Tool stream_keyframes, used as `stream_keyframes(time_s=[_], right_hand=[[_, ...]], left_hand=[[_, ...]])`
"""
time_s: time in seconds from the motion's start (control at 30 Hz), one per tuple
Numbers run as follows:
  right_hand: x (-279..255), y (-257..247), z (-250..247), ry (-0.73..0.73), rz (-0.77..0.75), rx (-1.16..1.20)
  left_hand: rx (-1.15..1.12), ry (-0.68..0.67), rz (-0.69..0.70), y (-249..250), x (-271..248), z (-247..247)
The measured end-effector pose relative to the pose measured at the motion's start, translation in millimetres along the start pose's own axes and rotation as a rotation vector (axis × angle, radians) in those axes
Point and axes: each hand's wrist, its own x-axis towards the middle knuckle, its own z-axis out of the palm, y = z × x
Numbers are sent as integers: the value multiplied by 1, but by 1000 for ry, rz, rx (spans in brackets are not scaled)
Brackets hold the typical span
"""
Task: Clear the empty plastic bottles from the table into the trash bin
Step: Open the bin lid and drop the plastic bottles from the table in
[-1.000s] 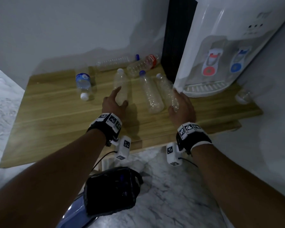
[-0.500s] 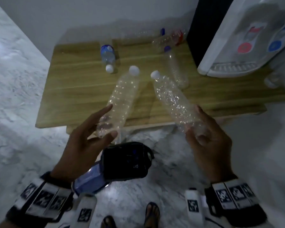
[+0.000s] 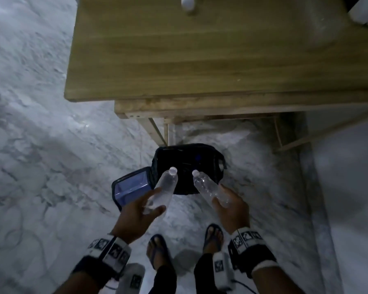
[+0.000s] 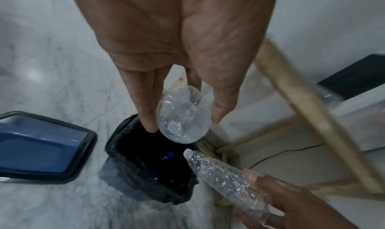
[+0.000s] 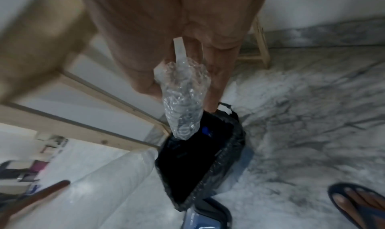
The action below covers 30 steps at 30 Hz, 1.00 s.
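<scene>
My left hand grips a clear empty bottle by its lower end, white cap pointing at the trash bin. In the left wrist view that bottle sits between the fingers and thumb, base toward the camera. My right hand holds a second clear crumpled bottle, its cap also over the bin's mouth. In the right wrist view this bottle hangs above the bin. The bin has a black bag liner and holds a bottle with a blue cap.
The bin's blue lid stands open to the left. The wooden table juts out above the bin, with a white bottle cap at the top edge. My feet in sandals stand on the marble floor behind the bin.
Both hands have carried their bottles down from in front of the table to just above the open bin. My head has tilted down toward the floor.
</scene>
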Motion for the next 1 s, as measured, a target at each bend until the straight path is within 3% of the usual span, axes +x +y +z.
stream_keyframes(time_s=[0.23, 0.4, 0.53, 0.57, 0.63, 0.67, 0.83, 1.0], right_hand=[[81, 23, 115, -94, 101, -88], [97, 34, 153, -210, 102, -82], [71, 30, 139, -189, 85, -116], [54, -10, 109, -174, 74, -146], [37, -9, 101, -178, 57, -148], [31, -33, 83, -147, -14, -128], [-10, -17, 66, -118, 47, -97], [-29, -102, -9, 22, -104, -35]], left_hand=[[53, 34, -165, -61, 149, 61], [-36, 89, -279, -70, 180, 74], [54, 100, -232, -66, 159, 59], [55, 93, -202, -39, 139, 25], [43, 58, -167, -42, 125, 20], [43, 66, -111, -20, 115, -6], [-28, -9, -69, -32, 69, 5], [-57, -60, 157, 56, 21, -62]])
